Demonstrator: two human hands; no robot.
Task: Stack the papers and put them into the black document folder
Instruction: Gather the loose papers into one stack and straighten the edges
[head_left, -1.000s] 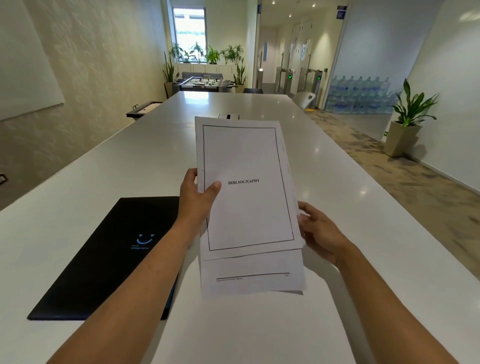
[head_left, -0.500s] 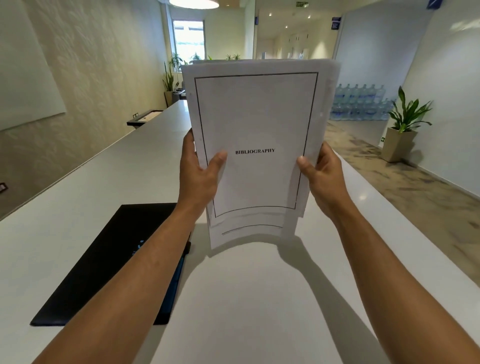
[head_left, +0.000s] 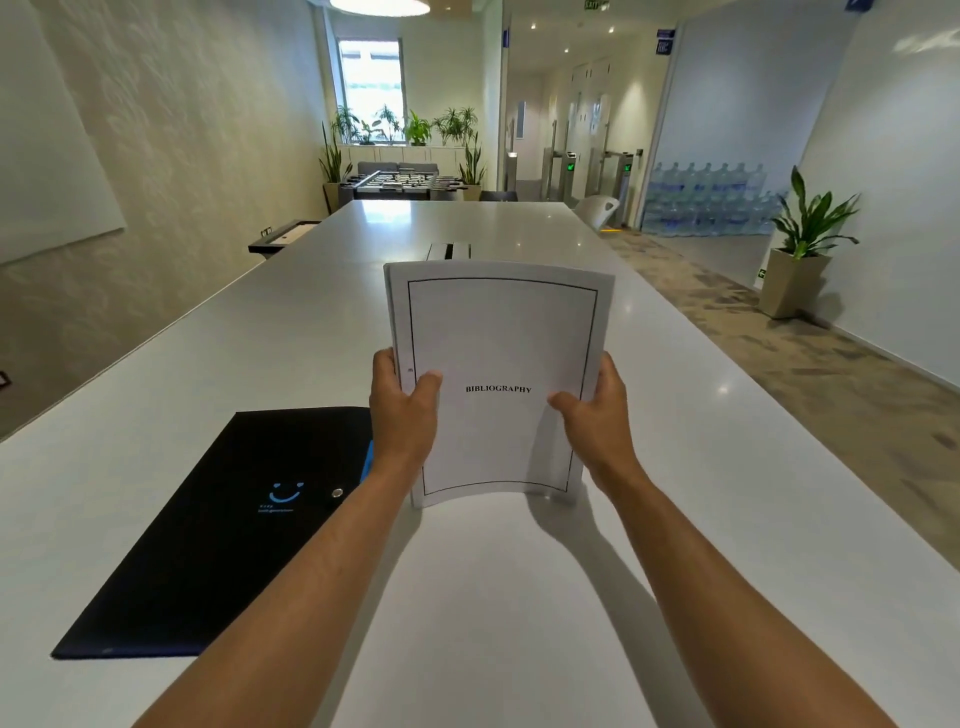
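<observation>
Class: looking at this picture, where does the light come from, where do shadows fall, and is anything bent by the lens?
Head view: ceiling lamp and window light it; the arms and papers shadow the table below them; glare spots dot the table; the wide lens bows the papers' border.

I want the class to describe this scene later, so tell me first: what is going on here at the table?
A person holds a stack of papers upright in both hands, the left hand and right hand gripping its side edges, with its bottom edge at or near the white table. The top sheet reads BIBLIOGRAPHY. The black document folder lies closed on the table to the left, nothing in it yet.
</observation>
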